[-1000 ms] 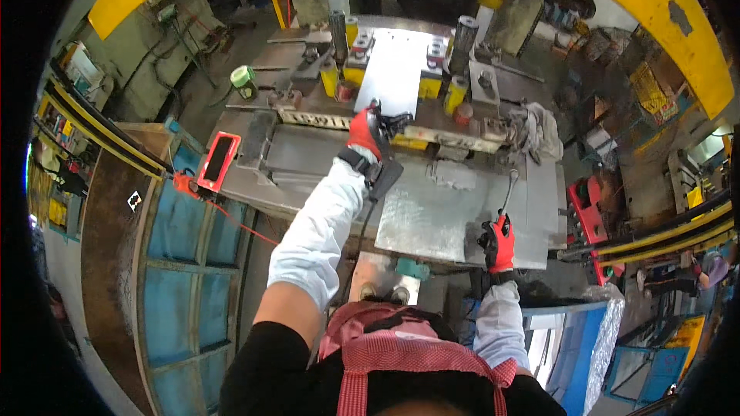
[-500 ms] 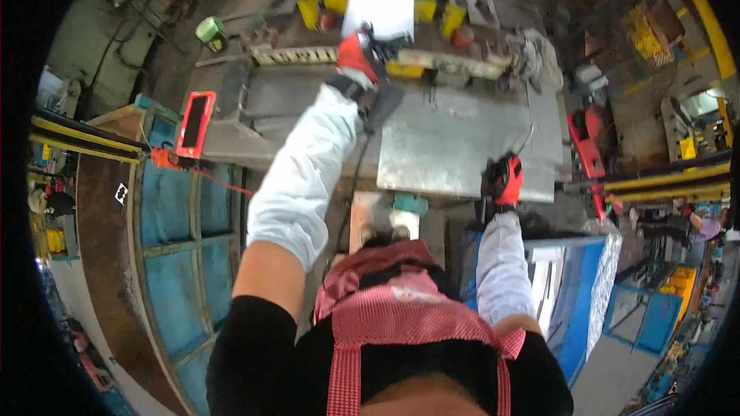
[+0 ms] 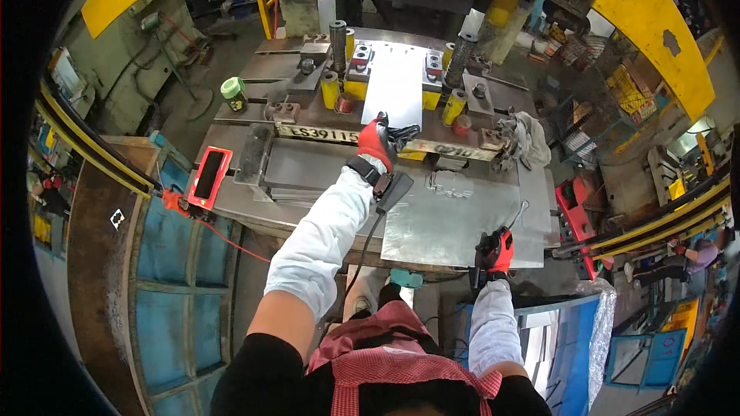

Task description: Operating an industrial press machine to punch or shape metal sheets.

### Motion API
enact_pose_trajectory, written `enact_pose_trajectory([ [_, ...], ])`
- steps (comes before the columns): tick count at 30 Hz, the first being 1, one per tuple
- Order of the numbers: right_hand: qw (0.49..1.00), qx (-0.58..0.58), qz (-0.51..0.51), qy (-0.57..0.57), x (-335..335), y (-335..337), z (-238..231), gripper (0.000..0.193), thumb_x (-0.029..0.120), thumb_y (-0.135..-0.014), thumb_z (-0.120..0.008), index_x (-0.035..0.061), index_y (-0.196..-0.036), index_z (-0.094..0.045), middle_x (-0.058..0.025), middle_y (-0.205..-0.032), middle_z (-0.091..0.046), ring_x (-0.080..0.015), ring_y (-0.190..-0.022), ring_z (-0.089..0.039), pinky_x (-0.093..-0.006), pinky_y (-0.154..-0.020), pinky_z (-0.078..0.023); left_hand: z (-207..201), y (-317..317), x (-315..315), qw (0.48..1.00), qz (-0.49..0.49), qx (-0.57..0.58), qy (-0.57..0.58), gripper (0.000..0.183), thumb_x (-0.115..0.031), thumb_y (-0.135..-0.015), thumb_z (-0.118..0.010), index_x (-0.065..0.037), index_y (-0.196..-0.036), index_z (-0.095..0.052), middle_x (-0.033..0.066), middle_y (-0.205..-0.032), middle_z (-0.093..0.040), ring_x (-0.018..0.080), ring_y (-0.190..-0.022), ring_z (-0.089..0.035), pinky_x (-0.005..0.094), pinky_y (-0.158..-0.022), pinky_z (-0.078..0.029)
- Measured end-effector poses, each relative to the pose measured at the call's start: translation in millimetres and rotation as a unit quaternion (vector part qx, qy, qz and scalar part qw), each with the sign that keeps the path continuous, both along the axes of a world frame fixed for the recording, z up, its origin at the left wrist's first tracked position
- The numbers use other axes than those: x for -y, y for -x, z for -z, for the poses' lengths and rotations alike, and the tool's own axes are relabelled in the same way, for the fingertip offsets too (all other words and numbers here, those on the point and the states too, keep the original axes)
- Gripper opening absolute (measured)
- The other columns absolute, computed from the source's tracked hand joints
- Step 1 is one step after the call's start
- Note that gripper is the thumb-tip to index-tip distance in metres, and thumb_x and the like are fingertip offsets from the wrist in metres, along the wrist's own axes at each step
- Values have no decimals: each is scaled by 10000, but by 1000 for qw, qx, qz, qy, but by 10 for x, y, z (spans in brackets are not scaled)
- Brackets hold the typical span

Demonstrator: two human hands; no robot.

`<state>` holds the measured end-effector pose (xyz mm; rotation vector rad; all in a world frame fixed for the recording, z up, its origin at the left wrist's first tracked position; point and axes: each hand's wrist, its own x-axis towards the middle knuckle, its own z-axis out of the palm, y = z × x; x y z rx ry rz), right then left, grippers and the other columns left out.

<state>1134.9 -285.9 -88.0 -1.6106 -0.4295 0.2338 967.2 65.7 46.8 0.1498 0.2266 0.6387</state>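
My left hand (image 3: 381, 144), in a red and black glove, is closed at the near edge of a bright, narrow metal sheet (image 3: 394, 81). That sheet lies between the yellow posts of a press die (image 3: 308, 132). Its near edge is partly hidden by my fingers. Lower right, my right hand (image 3: 494, 253), gloved alike, is closed around a thin metal hook-like rod (image 3: 519, 214) with a small loop at its tip. The rod reaches over a wide grey metal plate (image 3: 455, 219) on the bench. A black device is strapped at my left wrist.
A red-framed phone (image 3: 208, 177) lies on the bench's left side, and a green-lidded jar (image 3: 233, 94) stands behind it. Grey rags (image 3: 524, 141) hang at the right of the die. Yellow-black bars (image 3: 92, 142) flank both sides. Another person (image 3: 682, 256) is far right.
The view has tilted up, showing more of the press and its yellow frame. My left hand stays at the sheet's near edge, and my right hand stays by the plate with the rod.
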Motion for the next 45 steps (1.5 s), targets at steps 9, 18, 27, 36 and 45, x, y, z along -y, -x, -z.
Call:
enact_pose_trajectory([
  [9, 989, -111, 0, -99, 37, -118, 221, 135, 195, -820, -539, 77, -854, -482, -17, -650, -448, -124, -502, -457, -271, -459, -414, -25, -50, 60, 994, -40, -67, -77, 537, -348, -931, -353, 96, -1228, -294, 356, -1100, -485, 422, -933, -574, 440, -801, -523],
  [18, 981, -156, 8, -116, 34, -94, 148, 120, 167, -817, -545, 92, -860, -462, -10, -624, -435, -135, -462, -469, -276, -401, -411, -214, -52, 192, 994, -67, -80, -44, 454, -270, -925, -366, 79, -1213, -341, 339, -1080, -493, 436, -927, -563, 486, -796, -519],
  [27, 999, -6, -1, -54, 32, -69, 86, 156, 170, -796, -589, 73, -849, -479, -21, -662, -473, -130, -508, -477, -277, -452, -423, -75, -14, 66, 991, -30, -83, -96, 526, -335, -931, -338, 85, -1243, -293, 371, -1120, -464, 438, -972, -552, 434, -806, -518],
  [36, 982, -142, -37, -117, 57, -134, 261, 191, 225, -804, -569, 71, -844, -463, -45, -665, -492, -151, -509, -490, -310, -452, -443, 16, -4, -4, 997, -22, -53, -53, 581, -360, -919, -365, 135, -1216, -297, 367, -1140, -447, 448, -1003, -524, 458, -861, -484],
  [45, 986, -119, -13, -113, 89, -238, 387, 168, 196, -804, -553, 80, -868, -448, -51, -626, -470, -165, -494, -487, -324, -431, -457, 421, -23, -275, 762, -36, -169, -624, 429, -243, -920, -331, 42, -1235, -392, 263, -1128, -537, 344, -1009, -565, 358, -843, -494],
])
